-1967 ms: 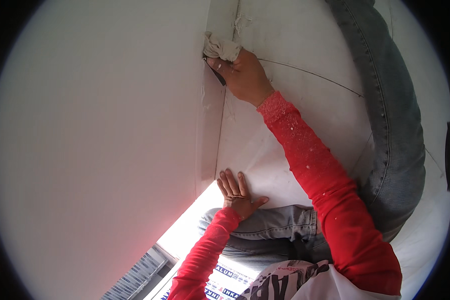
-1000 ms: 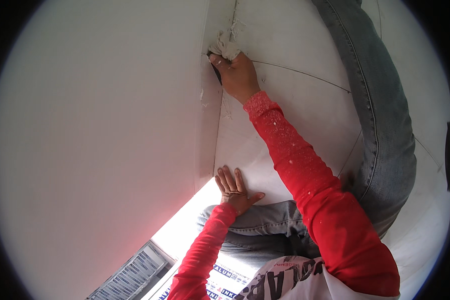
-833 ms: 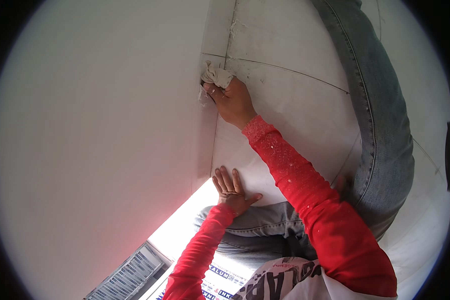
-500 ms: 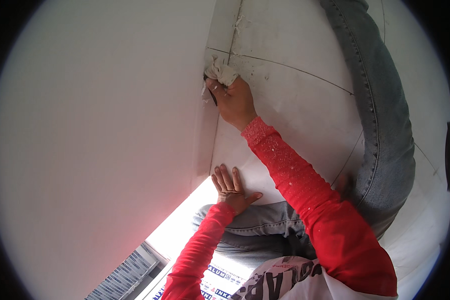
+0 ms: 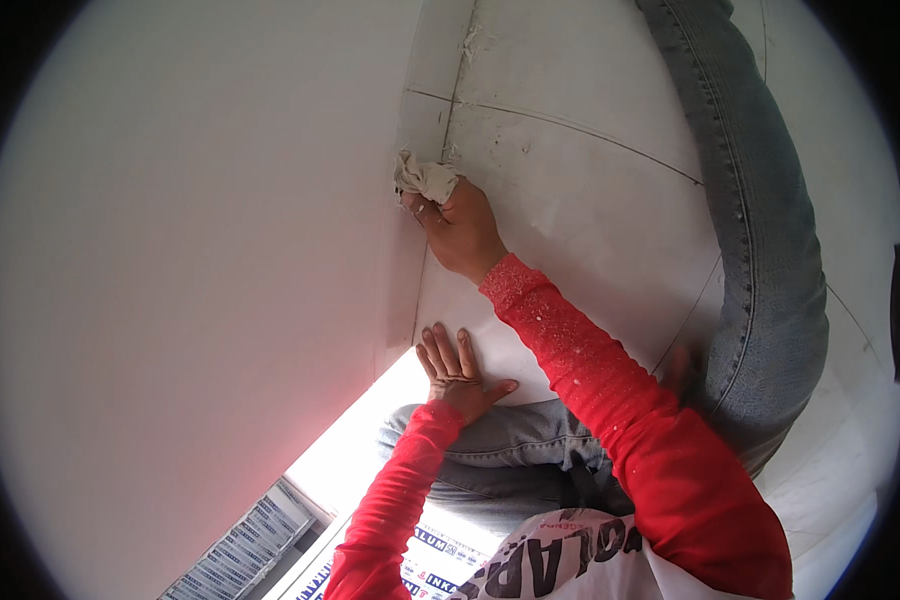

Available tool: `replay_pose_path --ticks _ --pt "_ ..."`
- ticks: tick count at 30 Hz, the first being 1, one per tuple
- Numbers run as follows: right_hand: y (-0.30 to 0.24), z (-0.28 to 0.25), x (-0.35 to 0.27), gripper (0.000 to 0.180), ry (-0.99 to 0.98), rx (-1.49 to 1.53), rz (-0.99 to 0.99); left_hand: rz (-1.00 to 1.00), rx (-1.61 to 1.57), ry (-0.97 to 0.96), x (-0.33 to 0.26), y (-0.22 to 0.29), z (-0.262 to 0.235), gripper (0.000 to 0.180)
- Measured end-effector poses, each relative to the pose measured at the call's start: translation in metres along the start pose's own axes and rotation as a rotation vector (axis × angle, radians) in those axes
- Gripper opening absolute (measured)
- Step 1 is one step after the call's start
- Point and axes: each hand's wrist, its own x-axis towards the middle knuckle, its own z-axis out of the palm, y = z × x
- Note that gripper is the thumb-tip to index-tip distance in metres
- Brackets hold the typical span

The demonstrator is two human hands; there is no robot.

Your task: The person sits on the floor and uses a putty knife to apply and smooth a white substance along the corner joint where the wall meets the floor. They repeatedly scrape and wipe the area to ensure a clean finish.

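My right hand [image 5: 462, 232] is closed round a crumpled off-white cloth [image 5: 426, 178]. It presses the cloth against the pale skirting strip [image 5: 405, 272] at the foot of the wall. A small dark bit shows at the cloth's lower left edge; what it belongs to is hidden. Nearer to me, my left hand [image 5: 454, 382] lies flat with fingers spread on the floor tiles [image 5: 580, 215], close to the strip's near end. Nothing is in it. White specks dot my right red sleeve.
A white wall [image 5: 200, 270] fills the left side. Whitish scraps [image 5: 472, 42] lie along the skirting farther off. My bent legs in grey jeans [image 5: 770, 250] rest on the right and below. A frame covered in printed film [image 5: 245, 545] stands at lower left beside a bright opening.
My right hand has slid the cloth nearer to me along the skirting. A dark edge that showed under the thumb is now mostly hidden. My left hand stays in place.
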Motion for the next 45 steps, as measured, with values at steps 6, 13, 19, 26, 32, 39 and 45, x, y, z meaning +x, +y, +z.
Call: replay_pose_path --ticks 6,13,19,26,32,39,45 --pt "-0.014 -0.028 0.076 0.016 0.128 -0.026 0.072 0.015 -0.013 -0.006 0.003 0.001 0.001 0.134" --pt "0.009 -0.003 0.016 0.018 0.049 0.035 -0.065 -0.016 -0.003 -0.088 0.001 0.004 -0.007 0.135" --pt "-0.015 -0.031 0.08 0.015 0.115 -0.052 0.024 -0.001 -0.021 -0.038 0.002 0.003 0.0 0.132" --pt "-0.007 -0.018 0.04 0.016 0.035 -0.037 -0.079 -0.022 -0.014 -0.047 -0.001 0.002 -0.003 0.132" --pt "-0.015 -0.024 0.054 0.014 0.175 -0.033 -0.105 -0.121 0.011 -0.315 0.01 0.018 -0.028 0.135" --pt "-0.018 -0.031 0.072 0.014 0.154 -0.017 -0.026 0.006 -0.01 -0.024 0.003 0.005 -0.001 0.132" --pt "-0.017 -0.027 0.066 0.018 0.126 -0.065 -0.129 0.027 0.015 0.021 -0.004 0.0 0.003 0.135"
